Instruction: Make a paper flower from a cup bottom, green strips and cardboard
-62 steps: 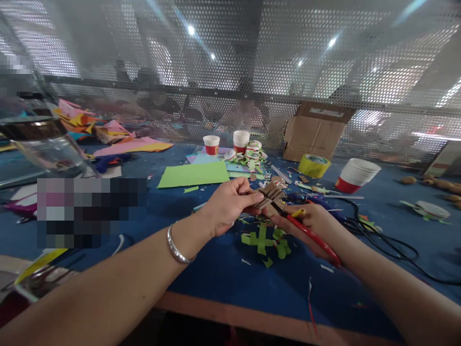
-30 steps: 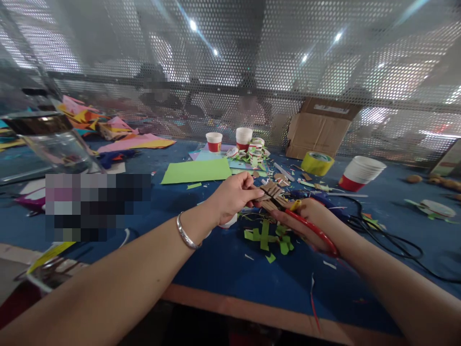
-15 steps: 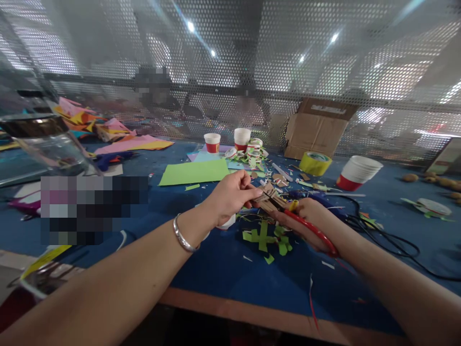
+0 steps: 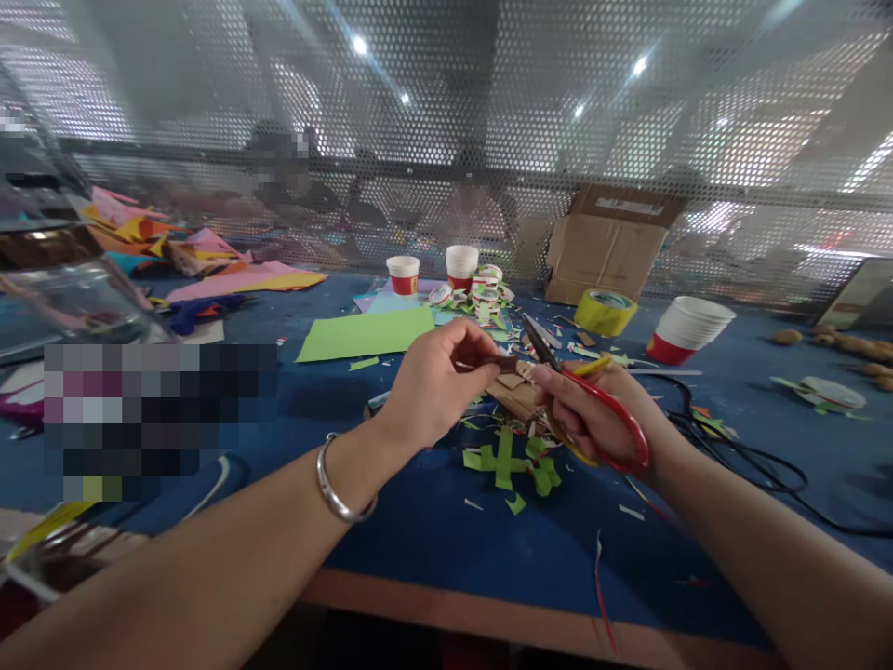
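Your left hand (image 4: 433,383) is closed in a pinch, thumb and fingertips gripping one end of a brown cardboard (image 4: 514,395) piece that sits in the air between your two hands, just above the table (image 4: 433,530). Your right hand (image 4: 590,414) is wrapped around the red handles of the scissors (image 4: 568,374), with the dark blades pointing up and away from you, just beside the cardboard; whether the blades are parted is hard to tell. A bracelet (image 4: 336,489) sits on your left wrist. Right under your hands lies a small heap of green scraps (image 4: 506,458) on the blue surface. Farther back lie a green sheet (image 4: 366,333), two cups (image 4: 403,274) and a litter of cut pieces near them. To the right stand a tape roll (image 4: 606,312), a tilted cup stack (image 4: 687,330) and a box (image 4: 614,247) against the mesh screen (image 4: 628,121). A black cable (image 4: 739,456) runs across the table near your right forearm.
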`<state>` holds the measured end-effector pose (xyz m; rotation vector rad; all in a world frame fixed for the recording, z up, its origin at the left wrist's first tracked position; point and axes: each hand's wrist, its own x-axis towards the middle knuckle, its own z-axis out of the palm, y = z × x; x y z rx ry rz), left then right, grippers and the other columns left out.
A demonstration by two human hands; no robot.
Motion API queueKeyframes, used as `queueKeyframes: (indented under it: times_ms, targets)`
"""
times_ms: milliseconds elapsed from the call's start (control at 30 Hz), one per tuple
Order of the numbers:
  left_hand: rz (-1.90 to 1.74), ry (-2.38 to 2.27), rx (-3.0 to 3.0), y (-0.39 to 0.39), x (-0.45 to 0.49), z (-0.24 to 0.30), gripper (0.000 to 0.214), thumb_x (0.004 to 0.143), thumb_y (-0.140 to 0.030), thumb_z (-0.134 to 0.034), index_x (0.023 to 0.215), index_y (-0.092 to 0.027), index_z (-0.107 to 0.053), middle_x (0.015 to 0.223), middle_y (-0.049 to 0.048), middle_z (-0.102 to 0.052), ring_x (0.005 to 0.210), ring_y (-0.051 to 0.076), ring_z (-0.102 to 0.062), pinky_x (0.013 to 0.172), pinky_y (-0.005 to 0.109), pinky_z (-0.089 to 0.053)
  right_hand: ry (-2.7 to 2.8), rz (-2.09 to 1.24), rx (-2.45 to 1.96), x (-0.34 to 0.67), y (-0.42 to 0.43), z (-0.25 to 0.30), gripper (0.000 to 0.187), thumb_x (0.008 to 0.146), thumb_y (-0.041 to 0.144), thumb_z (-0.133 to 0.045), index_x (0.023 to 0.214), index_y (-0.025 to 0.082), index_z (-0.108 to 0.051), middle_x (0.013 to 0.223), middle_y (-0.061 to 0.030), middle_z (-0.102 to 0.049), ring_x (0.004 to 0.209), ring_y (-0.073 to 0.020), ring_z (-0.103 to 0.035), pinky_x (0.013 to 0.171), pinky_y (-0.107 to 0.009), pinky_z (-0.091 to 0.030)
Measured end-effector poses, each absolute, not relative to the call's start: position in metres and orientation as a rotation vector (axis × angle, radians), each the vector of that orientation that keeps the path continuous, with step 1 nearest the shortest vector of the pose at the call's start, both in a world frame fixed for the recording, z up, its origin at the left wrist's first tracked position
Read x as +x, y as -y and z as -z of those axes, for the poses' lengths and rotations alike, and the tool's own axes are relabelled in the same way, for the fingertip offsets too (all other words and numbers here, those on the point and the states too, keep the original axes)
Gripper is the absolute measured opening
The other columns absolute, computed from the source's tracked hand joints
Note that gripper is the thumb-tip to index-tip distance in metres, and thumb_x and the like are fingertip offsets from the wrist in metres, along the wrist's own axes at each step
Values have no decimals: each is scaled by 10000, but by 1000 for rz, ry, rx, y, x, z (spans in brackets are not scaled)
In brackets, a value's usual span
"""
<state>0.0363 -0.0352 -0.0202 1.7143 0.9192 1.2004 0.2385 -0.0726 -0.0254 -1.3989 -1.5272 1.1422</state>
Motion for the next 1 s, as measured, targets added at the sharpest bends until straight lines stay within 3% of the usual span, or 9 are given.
queueKeyframes:
  times_ms: [133,333,467,600,767,867,1000]
  targets:
    - [-1223,-882,1936,48,39,20,47,845,-167,-673,856,-190,-634,941,47,-706,849,150,-661,794,271,-533,1472,-1173,-1300,234,77,18,483,862,642,-646,719,181,-614,415,93,-423,270,-58,-404,306,-180,-325]
    - [-1130,-730,1996,56,40,17,67,844,-134,-677,861,-187,-639,1102,82,-678,1133,192,-634,981,300,-506,1504,-1148,-1224,236,84,14,491,854,465,-707,523,199,-462,403,70,-451,288,-53,-416,331,-186,-330]
    - [-920,-676,1634,50,40,17,287,809,-195,-759,1049,-174,-604,1077,76,-698,1009,174,-670,921,316,-524,1570,-1151,-1237,240,85,17,350,801,377,-752,609,206,-514,398,84,-459,288,-76,-427,327,-199,-333]
    - [-813,-677,1380,45,40,17,338,765,-87,-759,1072,-142,-628,975,54,-712,918,136,-667,851,274,-522,1625,-1139,-1284,240,84,16,245,785,367,-776,767,199,-598,428,95,-488,299,-76,-433,319,-187,-344]
    - [-843,-718,1211,45,38,13,161,750,-73,-754,854,-126,-644,785,-1,-667,705,89,-641,707,234,-519,1651,-1058,-1329,240,83,14,319,764,418,-809,708,194,-589,433,83,-506,292,-69,-443,303,-170,-327]
    - [-877,-733,1119,44,36,11,157,761,-99,-765,804,-133,-618,757,-12,-665,697,94,-663,704,238,-534,1659,-1051,-1326,244,82,15,423,763,495,-804,639,192,-536,468,61,-537,307,-75,-486,302,-167,-330]
    - [-938,-783,1024,43,36,9,196,750,-70,-779,827,-127,-609,793,-1,-684,728,110,-688,691,234,-548,1674,-1123,-1205,249,82,18,448,820,621,-710,823,182,-618,597,16,-641,362,-87,-542,356,-189,-395]
